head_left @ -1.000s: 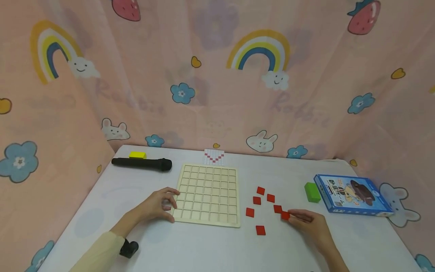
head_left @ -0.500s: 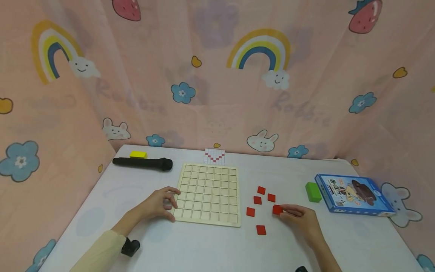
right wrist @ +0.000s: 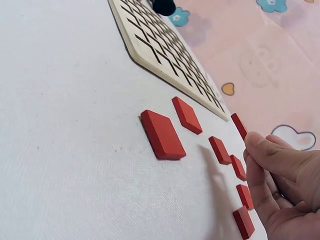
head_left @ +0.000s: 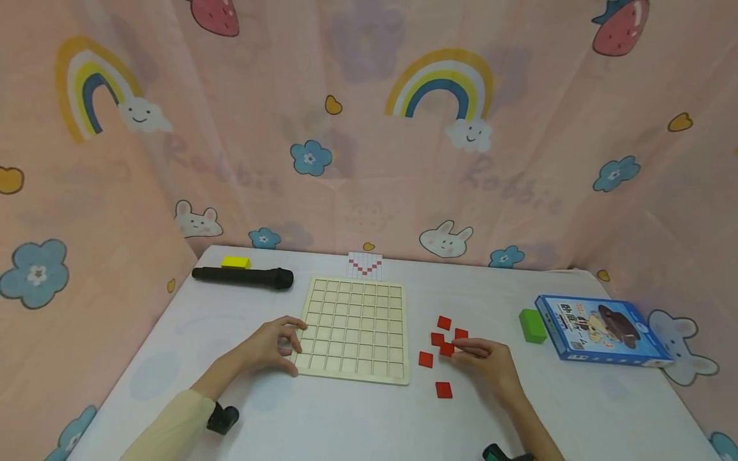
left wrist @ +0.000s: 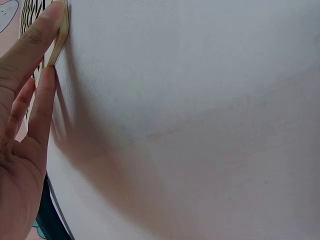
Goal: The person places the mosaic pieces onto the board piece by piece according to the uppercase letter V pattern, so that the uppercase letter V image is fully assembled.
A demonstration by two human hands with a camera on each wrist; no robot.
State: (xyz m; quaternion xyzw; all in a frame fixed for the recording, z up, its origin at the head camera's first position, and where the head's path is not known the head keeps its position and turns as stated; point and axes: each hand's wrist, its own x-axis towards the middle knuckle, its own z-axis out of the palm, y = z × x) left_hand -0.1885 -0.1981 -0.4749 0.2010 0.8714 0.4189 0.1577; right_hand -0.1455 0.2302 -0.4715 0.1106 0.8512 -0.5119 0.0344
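Since a second ago the right hand [head_left: 484, 360] has travelled leftward across the bench [head_left: 346, 416], carrying a red tile [head_left: 446, 349] from the outer edge of the scatter in among the other red tiles [head_left: 442, 322]; the left hand [head_left: 268, 346] has not shifted. At present the right hand's thumb and forefinger pinch that red tile, which stands tilted on edge in the right wrist view [right wrist: 239, 126], just above the bench and close beside the loose tiles. Five further red tiles lie flat on the white cloth to the right of the wooden grid board [head_left: 354, 330]: three near the held tile, one toward the board, and one nearer the person [head_left: 442, 389]. All cells of the board that can be seen hold nothing. The left hand rests at the board's near left corner, fingers curled, with a fingertip [left wrist: 50, 20] pressed against the board's edge [left wrist: 59, 42] and another laid along the bench beneath it; its grip is a light hold on that edge. Beyond the board lie a black cylindrical item [head_left: 242, 277], a yellow block [head_left: 235, 262] and a small pattern card [head_left: 364, 264] bearing a red V. At the right stand a green block [head_left: 532, 325] and a blue box [head_left: 599, 330], just beside each other.
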